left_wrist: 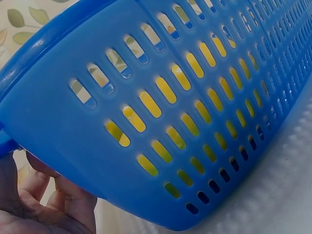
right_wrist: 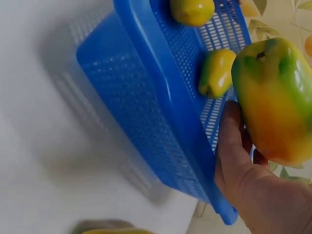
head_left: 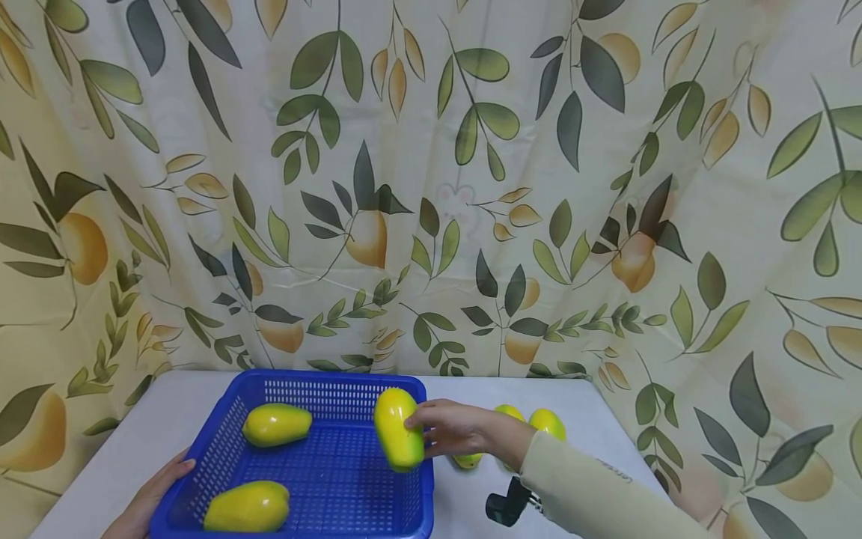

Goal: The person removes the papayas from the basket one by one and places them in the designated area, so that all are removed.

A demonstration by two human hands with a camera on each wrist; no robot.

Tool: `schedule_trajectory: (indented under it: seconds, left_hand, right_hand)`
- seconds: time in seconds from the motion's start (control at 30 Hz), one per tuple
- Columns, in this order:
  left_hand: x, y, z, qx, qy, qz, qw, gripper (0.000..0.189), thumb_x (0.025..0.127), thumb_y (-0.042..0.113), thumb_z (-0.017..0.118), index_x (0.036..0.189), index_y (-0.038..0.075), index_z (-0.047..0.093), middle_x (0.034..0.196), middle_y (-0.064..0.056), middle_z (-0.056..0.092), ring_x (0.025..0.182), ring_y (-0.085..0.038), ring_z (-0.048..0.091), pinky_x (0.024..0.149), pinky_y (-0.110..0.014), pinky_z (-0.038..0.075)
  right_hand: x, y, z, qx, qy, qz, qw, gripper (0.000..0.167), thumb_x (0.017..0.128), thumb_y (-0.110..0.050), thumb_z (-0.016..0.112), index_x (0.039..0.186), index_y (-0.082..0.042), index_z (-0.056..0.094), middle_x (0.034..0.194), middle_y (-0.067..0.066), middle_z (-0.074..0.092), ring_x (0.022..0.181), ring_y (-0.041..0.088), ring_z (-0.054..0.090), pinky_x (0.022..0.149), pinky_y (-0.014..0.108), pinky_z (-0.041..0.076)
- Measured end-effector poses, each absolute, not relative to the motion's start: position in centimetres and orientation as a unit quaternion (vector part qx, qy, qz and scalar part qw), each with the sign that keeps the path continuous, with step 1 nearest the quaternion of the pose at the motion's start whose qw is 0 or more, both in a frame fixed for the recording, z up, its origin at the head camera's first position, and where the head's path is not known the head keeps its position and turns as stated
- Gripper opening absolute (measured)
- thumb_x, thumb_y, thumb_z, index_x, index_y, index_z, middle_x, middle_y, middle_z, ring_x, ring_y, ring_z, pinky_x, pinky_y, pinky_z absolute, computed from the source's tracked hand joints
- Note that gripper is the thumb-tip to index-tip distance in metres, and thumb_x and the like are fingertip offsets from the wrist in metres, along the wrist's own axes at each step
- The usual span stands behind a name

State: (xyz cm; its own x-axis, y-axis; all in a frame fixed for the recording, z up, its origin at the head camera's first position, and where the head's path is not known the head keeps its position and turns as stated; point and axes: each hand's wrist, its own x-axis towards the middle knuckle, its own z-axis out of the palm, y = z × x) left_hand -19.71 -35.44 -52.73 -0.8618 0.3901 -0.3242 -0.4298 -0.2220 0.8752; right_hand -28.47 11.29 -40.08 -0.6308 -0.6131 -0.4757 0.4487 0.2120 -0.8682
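A blue plastic basket (head_left: 343, 464) stands on the table in the head view, with one mango (head_left: 277, 424) lying at its back left and another mango (head_left: 247, 507) at its front left. My right hand (head_left: 454, 428) holds a yellow-green mango (head_left: 396, 423) over the basket's right side, thumb and fingers around it. In the right wrist view this held mango (right_wrist: 275, 100) shows an orange patch and its stem end. My left hand (head_left: 151, 498) grips the basket's left edge; in the left wrist view the fingers (left_wrist: 73, 197) curl in under the rim, partly hidden.
Several more mangoes, among them one mango (head_left: 547, 423), lie on the white-covered table (head_left: 579, 404) right of the basket, partly behind my right forearm. A black wrist device (head_left: 508, 501) hangs below that sleeve. A leaf-patterned curtain (head_left: 431, 284) hangs behind the table.
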Motion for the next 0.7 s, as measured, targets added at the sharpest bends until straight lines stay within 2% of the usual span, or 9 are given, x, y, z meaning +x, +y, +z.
schedule_trajectory:
  seconds: [0.07,0.13,0.2,0.23,0.33,0.4,0.47,0.7]
  left_hand:
    - [-19.7,-35.4,-52.7,-0.026,0.571,0.778,0.261,0.026,0.106,0.045,0.026,0.126,0.052,0.041,0.112,0.005,0.057,0.105,-0.017,0.059,0.095,-0.038,0.051]
    - [-19.7,-35.4,-52.7,-0.034,0.577,0.774,0.258,0.035,0.106,0.046,0.026,0.141,0.045,0.026,0.112,0.005,0.057,0.105,-0.017,0.059,0.096,-0.038,0.051]
    - [-19.6,-35.3,-52.8,-0.036,0.579,0.772,0.259,0.041,0.106,0.047,0.027,0.145,0.041,0.018,0.113,0.005,0.057,0.105,-0.017,0.059,0.096,-0.039,0.051]
    - [-19.6,-35.3,-52.8,-0.034,0.578,0.773,0.259,0.040,0.106,0.047,0.027,0.145,0.042,0.020,0.113,0.004,0.057,0.105,-0.018,0.059,0.096,-0.039,0.051]
    - [-19.6,-35.3,-52.9,-0.028,0.568,0.779,0.263,0.022,0.106,0.047,0.027,0.120,0.051,0.043,0.113,0.004,0.057,0.106,-0.018,0.059,0.096,-0.039,0.051]
    - [-19.6,-35.4,-52.9,-0.024,0.562,0.783,0.264,0.024,0.106,0.046,0.028,0.102,0.051,0.051,0.112,0.004,0.058,0.105,-0.018,0.059,0.096,-0.039,0.051]
    - [-19.6,-35.4,-53.0,-0.022,0.559,0.785,0.265,0.026,0.106,0.046,0.028,0.098,0.051,0.052,0.112,0.004,0.058,0.105,-0.018,0.059,0.096,-0.040,0.051]
    - [-19.7,-35.4,-53.0,-0.019,0.563,0.784,0.263,0.026,0.106,0.046,0.029,0.099,0.052,0.053,0.112,0.004,0.058,0.105,-0.018,0.059,0.096,-0.040,0.051]
  right_hand:
    - [-28.5,11.6,-40.0,-0.062,0.646,-0.627,0.431,0.054,0.092,-0.012,0.054,0.140,0.005,0.037,0.123,0.016,0.056,0.113,0.029,0.055,0.109,0.054,0.039]
    - [-28.6,11.9,-40.0,-0.060,0.641,-0.629,0.436,0.053,0.093,-0.012,0.054,0.140,0.005,0.038,0.123,0.016,0.057,0.112,0.028,0.056,0.108,0.053,0.040]
    - [-28.6,12.2,-39.9,-0.057,0.640,-0.629,0.437,0.051,0.093,-0.012,0.054,0.139,0.005,0.040,0.123,0.016,0.058,0.111,0.028,0.057,0.108,0.051,0.041]
    - [-28.7,12.4,-39.9,-0.055,0.641,-0.628,0.437,0.051,0.093,-0.013,0.054,0.139,0.005,0.041,0.122,0.016,0.058,0.111,0.027,0.057,0.107,0.050,0.042]
    - [-28.8,12.8,-39.8,-0.048,0.644,-0.630,0.431,0.051,0.094,-0.013,0.054,0.140,0.004,0.041,0.123,0.016,0.058,0.110,0.028,0.058,0.106,0.050,0.043]
    - [-28.9,13.2,-39.8,-0.047,0.647,-0.630,0.427,0.051,0.094,-0.013,0.054,0.140,0.004,0.040,0.123,0.016,0.058,0.110,0.028,0.058,0.106,0.051,0.043]
    - [-29.0,13.6,-39.7,-0.048,0.652,-0.628,0.423,0.052,0.094,-0.014,0.055,0.140,0.004,0.040,0.123,0.016,0.058,0.111,0.029,0.057,0.106,0.051,0.043]
    - [-29.6,15.4,-39.3,-0.046,0.671,-0.614,0.413,0.051,0.094,-0.015,0.056,0.139,0.005,0.041,0.122,0.016,0.057,0.112,0.030,0.057,0.106,0.052,0.043]
